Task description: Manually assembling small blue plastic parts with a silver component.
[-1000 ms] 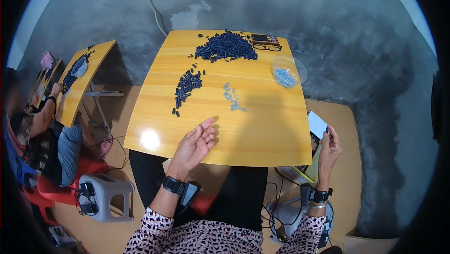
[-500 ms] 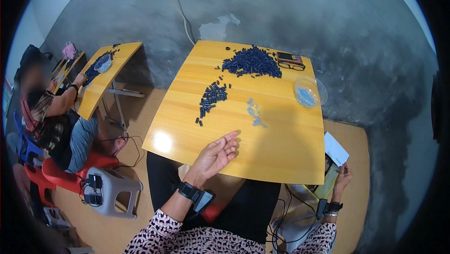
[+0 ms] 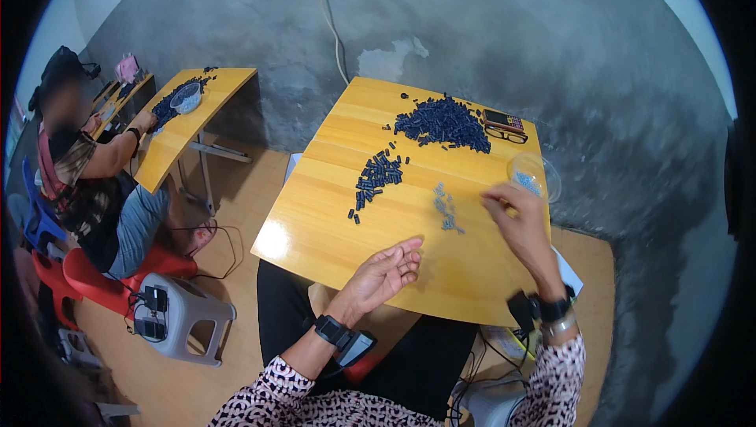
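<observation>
Bench (image 3: 331, 230): beneath both hands' fingers. Heap of dark pieces (image 3: 442, 124): beyond all fingers. Right hand (image 3: 526, 222): fingers bent inward; closure cannot be determined. Left hand (image 3: 376, 277): fingers loosely curled; grip cannot be determined. Smaller dark group (image 3: 379, 173): beyond left fingers, leftward. Silvery pieces (image 3: 446, 210): near right fingers, leftward.

Two piles of dark-blue cylinders (image 3: 443, 124) and one cluster of silvery pieces (image 3: 446, 210) are counted on the yellow wooden table (image 3: 315, 206).
</observation>
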Available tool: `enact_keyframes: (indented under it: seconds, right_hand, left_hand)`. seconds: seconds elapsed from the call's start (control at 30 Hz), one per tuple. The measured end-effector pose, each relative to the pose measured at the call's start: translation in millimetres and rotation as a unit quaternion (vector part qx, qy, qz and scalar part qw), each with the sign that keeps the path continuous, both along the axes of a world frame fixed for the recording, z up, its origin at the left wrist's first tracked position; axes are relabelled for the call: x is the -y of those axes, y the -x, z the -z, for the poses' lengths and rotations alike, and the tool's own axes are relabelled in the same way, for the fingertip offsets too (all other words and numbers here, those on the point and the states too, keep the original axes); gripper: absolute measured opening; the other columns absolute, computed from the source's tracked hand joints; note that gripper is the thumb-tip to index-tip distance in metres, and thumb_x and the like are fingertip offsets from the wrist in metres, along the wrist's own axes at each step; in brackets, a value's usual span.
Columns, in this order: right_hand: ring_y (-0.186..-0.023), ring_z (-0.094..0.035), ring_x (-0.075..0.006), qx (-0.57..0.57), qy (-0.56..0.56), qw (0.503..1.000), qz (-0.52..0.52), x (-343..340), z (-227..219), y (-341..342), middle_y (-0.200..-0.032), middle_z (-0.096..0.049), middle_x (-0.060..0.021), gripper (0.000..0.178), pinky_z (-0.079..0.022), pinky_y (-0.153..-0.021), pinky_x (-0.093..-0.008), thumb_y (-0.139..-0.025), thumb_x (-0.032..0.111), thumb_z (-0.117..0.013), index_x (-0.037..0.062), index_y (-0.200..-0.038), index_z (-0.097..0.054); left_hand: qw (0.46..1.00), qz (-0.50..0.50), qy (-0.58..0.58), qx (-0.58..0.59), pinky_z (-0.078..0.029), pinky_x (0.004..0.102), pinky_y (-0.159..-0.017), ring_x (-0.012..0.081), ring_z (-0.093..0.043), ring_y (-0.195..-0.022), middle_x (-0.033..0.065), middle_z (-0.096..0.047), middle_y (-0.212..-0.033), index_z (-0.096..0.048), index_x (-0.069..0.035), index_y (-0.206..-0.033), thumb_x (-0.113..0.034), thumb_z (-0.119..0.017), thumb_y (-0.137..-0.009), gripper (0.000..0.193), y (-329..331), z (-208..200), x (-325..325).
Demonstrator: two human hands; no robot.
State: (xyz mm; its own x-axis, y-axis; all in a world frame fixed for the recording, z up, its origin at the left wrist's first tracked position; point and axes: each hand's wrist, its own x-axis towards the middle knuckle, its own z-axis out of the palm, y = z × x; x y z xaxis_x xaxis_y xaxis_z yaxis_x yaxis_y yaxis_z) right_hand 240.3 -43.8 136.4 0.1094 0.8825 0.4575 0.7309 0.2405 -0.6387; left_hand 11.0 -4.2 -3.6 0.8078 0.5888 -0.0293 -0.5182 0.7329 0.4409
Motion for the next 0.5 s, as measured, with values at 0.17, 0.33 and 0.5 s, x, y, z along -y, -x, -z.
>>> enact_keyframes:
  seconds: [0.17,0.33,0.5]
  right_hand:
    - [-0.086,-0.058,-0.0374,0.115,0.021,0.99,-0.079,-115,56,5,-0.088,-0.062,-0.0183,0.015,-0.047,-0.075,-0.0406,-0.078,0.001,-0.057,-0.0042,-0.09,-0.063]
    - [-0.097,-0.056,-0.0386,0.142,0.032,0.989,-0.032,-175,97,25,-0.097,-0.058,-0.0251,0.021,-0.044,-0.088,-0.0419,-0.08,0.005,-0.055,-0.0073,-0.095,-0.062]
    - [-0.095,-0.057,-0.038,0.188,0.097,0.977,-0.021,-194,112,31,-0.096,-0.059,-0.024,0.018,-0.045,-0.086,-0.0408,-0.08,0.005,-0.056,-0.0057,-0.093,-0.063]
  left_hand:
    - [1.0,-0.003,0.011,-0.01,-0.044,0.0256,-0.079,0.0116,-0.051,-0.089,0.0045,-0.055,-0.099,-0.044,0.0,-0.129,-0.02,-0.045,-0.097,0.037,-3,-6,4]
    - [1.0,-0.008,-0.002,-0.007,-0.044,0.0254,-0.078,0.0109,-0.051,-0.088,0.0036,-0.055,-0.098,-0.045,0.0,-0.128,-0.021,-0.044,-0.098,0.037,3,-4,4]
    - [1.0,0.003,0.015,-0.01,-0.043,0.0264,-0.078,0.0123,-0.05,-0.088,0.004,-0.053,-0.096,-0.046,0.0,-0.126,-0.025,-0.047,-0.096,0.039,2,-2,3]
